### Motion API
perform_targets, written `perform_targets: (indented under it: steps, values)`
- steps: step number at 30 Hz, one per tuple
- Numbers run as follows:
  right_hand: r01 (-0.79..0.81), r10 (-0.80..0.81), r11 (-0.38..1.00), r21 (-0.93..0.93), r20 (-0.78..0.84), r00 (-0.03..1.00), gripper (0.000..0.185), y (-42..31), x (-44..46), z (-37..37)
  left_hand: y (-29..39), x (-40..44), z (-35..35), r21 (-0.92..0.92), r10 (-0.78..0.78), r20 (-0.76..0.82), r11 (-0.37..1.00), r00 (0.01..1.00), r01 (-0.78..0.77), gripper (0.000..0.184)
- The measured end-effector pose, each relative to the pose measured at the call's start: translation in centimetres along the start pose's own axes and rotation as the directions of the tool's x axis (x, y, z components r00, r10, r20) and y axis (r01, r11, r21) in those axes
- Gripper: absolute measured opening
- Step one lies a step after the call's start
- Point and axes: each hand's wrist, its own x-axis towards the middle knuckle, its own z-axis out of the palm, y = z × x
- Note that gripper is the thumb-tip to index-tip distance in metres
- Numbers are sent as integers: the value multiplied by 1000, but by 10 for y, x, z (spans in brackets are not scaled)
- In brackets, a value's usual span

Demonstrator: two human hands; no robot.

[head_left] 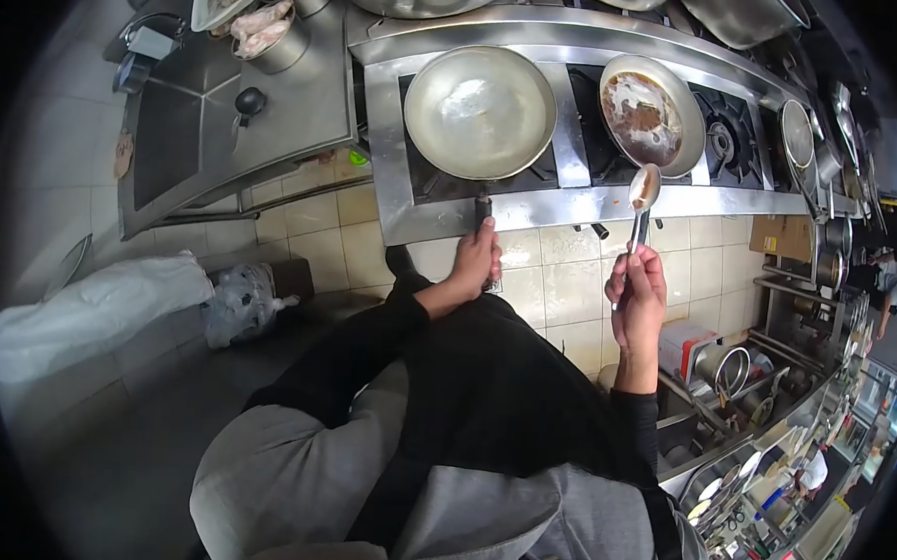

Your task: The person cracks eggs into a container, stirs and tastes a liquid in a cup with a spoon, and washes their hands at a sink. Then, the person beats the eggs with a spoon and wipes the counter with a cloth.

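My left hand (477,258) is wrapped round the dark handle of a wide, shallow pan (480,113) on the left part of the stove. The pan's inside is pale and shiny. My right hand (637,288) grips a metal spoon (646,189) by its handle, bowl end up, with some brown residue in the bowl. Just beyond the spoon, a second pan (644,118) holds brown liquid with whitish streaks. The spoon's bowl overlaps the near rim of that pan in view; whether they touch I cannot tell.
Left of the stove (562,200) stands a steel counter (311,104) with a sink, a metal container of pale raw meat (264,32) and a white tray. Large pots line the back. Shelves with cookware are at the right, and people appear at the far right.
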Motion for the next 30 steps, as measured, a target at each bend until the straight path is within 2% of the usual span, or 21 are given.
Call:
perform_targets:
  steps: [3, 9, 13, 14, 17, 18, 19, 21, 22, 23, 24, 26, 27, 28, 30]
  values:
    - [-31, 32, 999, 13, -13, 999, 9, -1, -11, -7, -11, 7, 24, -2, 46, -73, 999, 996, -47, 43]
    - [-54, 54, 999, -7, 11, 998, 9, 0, -23, -13, -24, 18, 51, 83, 134, -172, 989, 976, -121, 35]
    - [-57, 57, 998, 11, 17, 998, 10, 4, -23, -12, -29, 20, 47, 121, 190, -139, 977, 972, -174, 31]
    - [-52, 52, 999, -1, -5, 999, 10, 5, -23, -13, -30, 19, 45, 83, 183, -112, 981, 977, -175, 33]
    - [-43, 43, 999, -18, -27, 999, 10, 9, -18, -11, -31, 29, 14, 145, 71, 33, 987, 997, -75, 39]
    - [-40, 40, 999, 6, -10, 999, 10, 10, -16, -10, -22, 17, 2, 262, 120, 70, 956, 990, -135, 39]
    - [-37, 37, 999, 30, 2, 999, 10, 12, -14, -8, -10, 10, -10, 311, 93, 68, 944, 993, -110, 43]
    - [-7, 7, 1000, 26, 27, 1000, 10, 17, -7, -3, 2, 14, -54, 260, 214, 60, 940, 975, -222, 45]
    - [-3, 2, 1000, 24, 35, 999, 9, 17, -4, 5, 20, 11, -79, 209, 232, 13, 951, 973, -229, 40]
    - [-11, 9, 1000, 24, 47, 999, 9, 19, 2, 14, 44, 0, -100, 253, 289, -96, 933, 953, -257, 35]
    - [-17, 16, 1000, 22, 53, 998, 9, 21, 7, 22, 62, -8, -127, 198, 357, -184, 926, 916, -322, 29]
    - [-21, 21, 1000, 2, 67, 998, 10, 25, 17, 46, 86, -5, -209, 321, 476, -406, 874, 780, -366, 25]
    - [-25, 25, 1000, -8, 101, 995, 10, 27, 23, 60, 118, -39, -216, 227, 447, -531, 894, 720, -387, 25]
    - [-26, 28, 999, -18, 133, 991, 10, 30, 29, 76, 119, -36, -267, 341, 501, -644, 864, 578, -369, 29]
    - [-30, 36, 999, -33, 173, 984, 9, 37, 42, 111, 105, -30, -396, 409, 501, -698, 865, 512, -290, 29]
